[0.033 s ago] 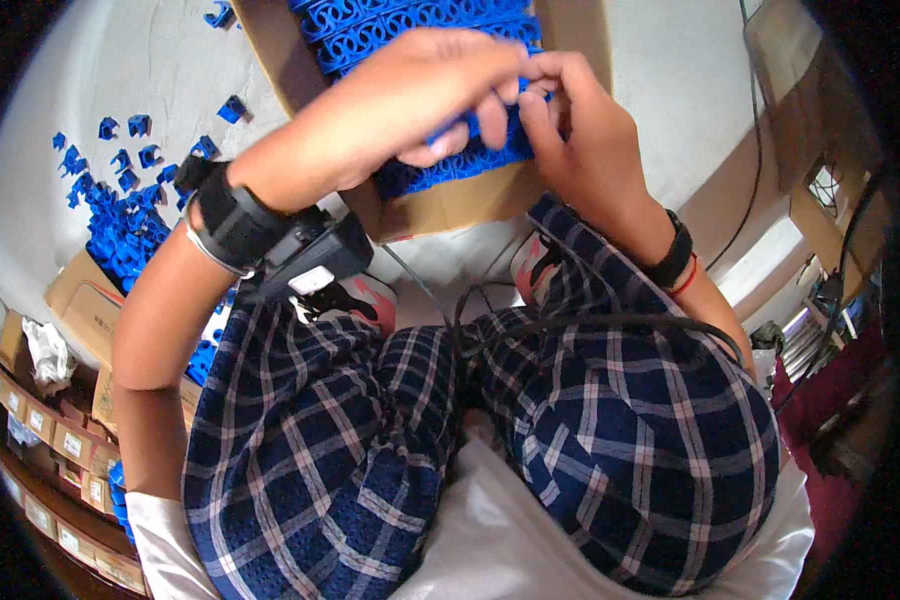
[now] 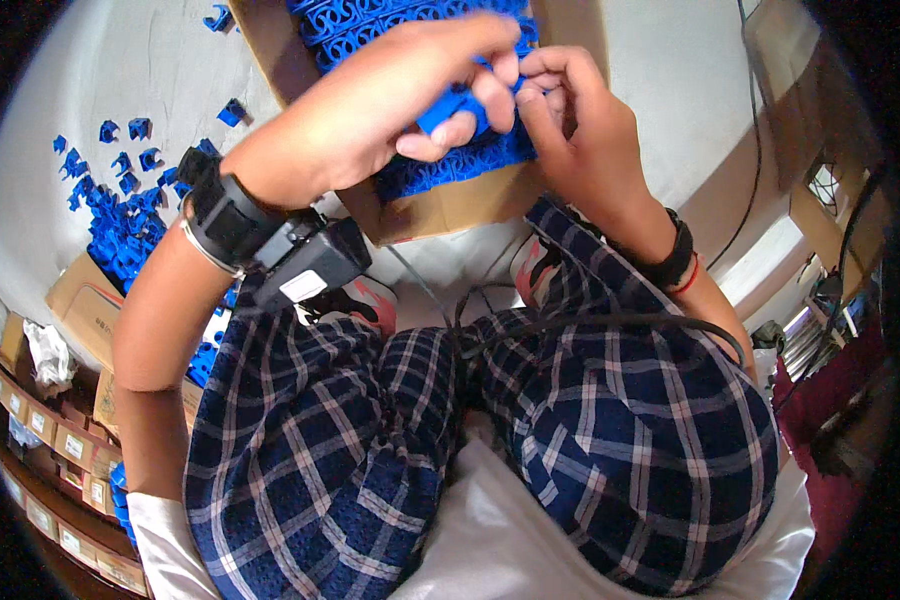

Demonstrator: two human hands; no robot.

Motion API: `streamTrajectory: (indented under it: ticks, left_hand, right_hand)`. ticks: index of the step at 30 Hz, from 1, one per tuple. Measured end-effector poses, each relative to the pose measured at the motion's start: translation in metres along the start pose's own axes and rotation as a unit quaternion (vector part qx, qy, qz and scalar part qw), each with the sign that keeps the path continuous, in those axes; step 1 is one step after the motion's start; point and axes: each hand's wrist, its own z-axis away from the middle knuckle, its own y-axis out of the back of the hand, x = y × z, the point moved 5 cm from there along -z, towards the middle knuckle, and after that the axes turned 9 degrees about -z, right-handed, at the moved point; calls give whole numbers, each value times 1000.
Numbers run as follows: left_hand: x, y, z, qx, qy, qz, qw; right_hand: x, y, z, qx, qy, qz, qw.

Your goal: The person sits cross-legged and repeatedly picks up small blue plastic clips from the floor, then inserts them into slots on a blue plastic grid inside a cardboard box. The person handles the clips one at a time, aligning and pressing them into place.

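Observation:
Over a cardboard box (image 2: 460,210), my left hand (image 2: 425,95) is closed around several small blue plastic clips (image 2: 445,110), their ends showing between the fingers. My right hand (image 2: 580,115) meets it at the fingertips. Its thumb and index finger are pinched by a bit of blue, and what lies between them is mostly hidden. Rows of the same blue clips (image 2: 360,22) fill the box beneath both hands, with rounded openings facing up.
Loose blue clips (image 2: 125,235) lie heaped on the pale floor (image 2: 30,200) to the left, with several scattered farther off. An open carton (image 2: 85,300) stands by the heap. Labelled boxes (image 2: 70,445) line the lower left. A black cable (image 2: 610,320) crosses my lap.
My left hand has shifted slightly up and turned, so more of the blue clips in it shows. My right hand has barely moved.

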Motion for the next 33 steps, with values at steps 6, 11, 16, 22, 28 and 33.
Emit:
streamTrajectory:
  ticks: [6,11,16,22,28,33]
  left_hand:
    - [14,1,1,72,-59,69,993]
    - [14,-8,1,73,-80,25,994]
    - [19,-6,2,76,-76,24,994]
    - [16,-5,0,76,-68,5,995]
    - [16,3,0,130,-48,-123,983]
    - [20,9,0,88,-21,-214,973]
  right_hand:
    - [2,-11,-9,-121,-136,-463,868]
    - [5,-14,-9,-103,-113,-429,890]
    - [4,-9,-12,-37,-37,-383,922]
    - [-3,-6,-10,-19,14,-393,919]
    - [-11,0,-7,10,55,-294,954]
    - [-7,7,-11,27,42,-318,947]
